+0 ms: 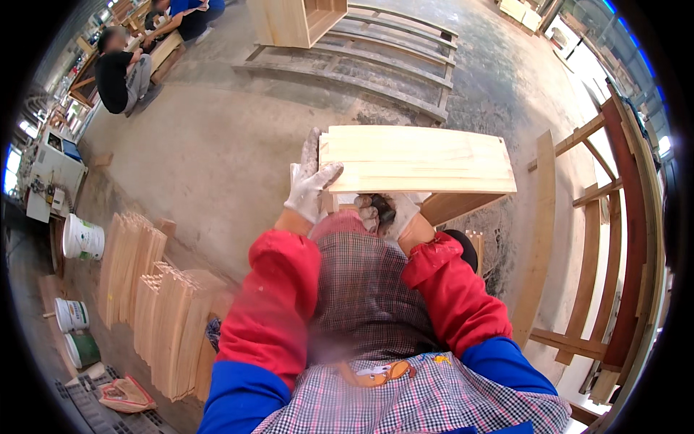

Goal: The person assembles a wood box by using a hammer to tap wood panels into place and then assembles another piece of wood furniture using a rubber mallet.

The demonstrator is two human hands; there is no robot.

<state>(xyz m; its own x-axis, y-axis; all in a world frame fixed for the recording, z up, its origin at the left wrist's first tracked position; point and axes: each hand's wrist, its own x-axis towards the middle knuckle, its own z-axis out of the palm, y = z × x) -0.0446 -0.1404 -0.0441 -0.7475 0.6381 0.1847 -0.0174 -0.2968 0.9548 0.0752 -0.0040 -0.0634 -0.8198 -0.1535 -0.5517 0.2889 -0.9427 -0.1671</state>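
Note:
A pale wooden box or drawer frame rests across my lap, its long plank face upward and its opening partly visible under the right end. My left hand, in a whitish, soiled glove, grips the box's left end, with the thumb over the plank and the fingers along the edge. Just below the box's near edge, my right hand, gloved too, is closed around a black rounded object. The box hides part of that object, so its kind cannot be made out.
Ahead, another wooden box stands on a slatted pallet. Stacked wooden boards and white buckets stand at left. Wooden racking lines the right. People work at the far left.

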